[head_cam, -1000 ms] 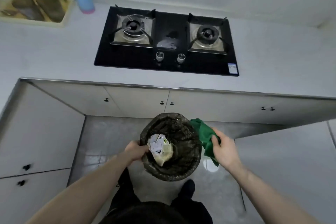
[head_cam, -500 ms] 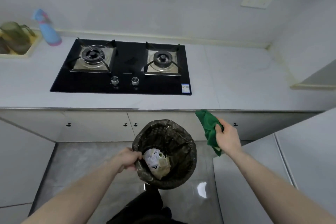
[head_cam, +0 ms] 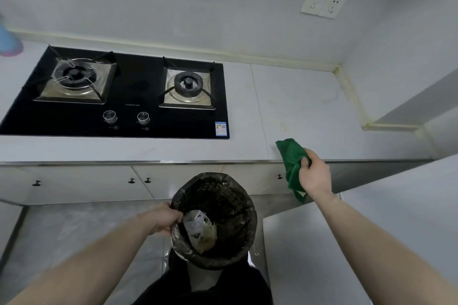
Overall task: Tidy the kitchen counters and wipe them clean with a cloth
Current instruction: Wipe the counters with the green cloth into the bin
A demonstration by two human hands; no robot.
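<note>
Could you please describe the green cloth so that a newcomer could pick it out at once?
Start at the black two-burner hob set in the pale counter. Move right, past the hob, to the counter's front edge, where the right hand grips the green cloth, bunched and hanging. It is the only green thing there.

The right hand (head_cam: 315, 174) has lifted the green cloth (head_cam: 292, 161) from beside the bin (head_cam: 214, 220) up to the counter (head_cam: 309, 106) edge.
</note>
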